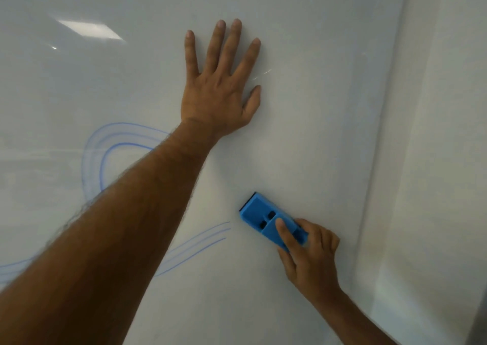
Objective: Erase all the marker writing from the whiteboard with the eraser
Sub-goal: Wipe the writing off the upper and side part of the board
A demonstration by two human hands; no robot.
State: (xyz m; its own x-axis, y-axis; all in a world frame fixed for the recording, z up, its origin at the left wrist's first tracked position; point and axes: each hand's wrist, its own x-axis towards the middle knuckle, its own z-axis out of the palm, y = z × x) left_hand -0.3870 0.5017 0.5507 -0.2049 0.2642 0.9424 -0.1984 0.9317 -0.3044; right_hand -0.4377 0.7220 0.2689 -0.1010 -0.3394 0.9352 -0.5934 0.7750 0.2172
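Head view: left hand [220, 81] lies flat, fingers spread, on the whiteboard [316, 107] — right hand [308, 255] grips the eraser [266, 219] near its right edge, beside blue marker lines [200, 241].

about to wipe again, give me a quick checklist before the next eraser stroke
1. Right hand grips the eraser: ok.
2. Eraser lies against the whiteboard: ok.
3. Left hand is braced flat on the board: ok.
4. Board free of writing: not ok, blue strokes remain left of the eraser and a blue loop higher up.
5. Marks hidden under the left forearm: cannot tell.
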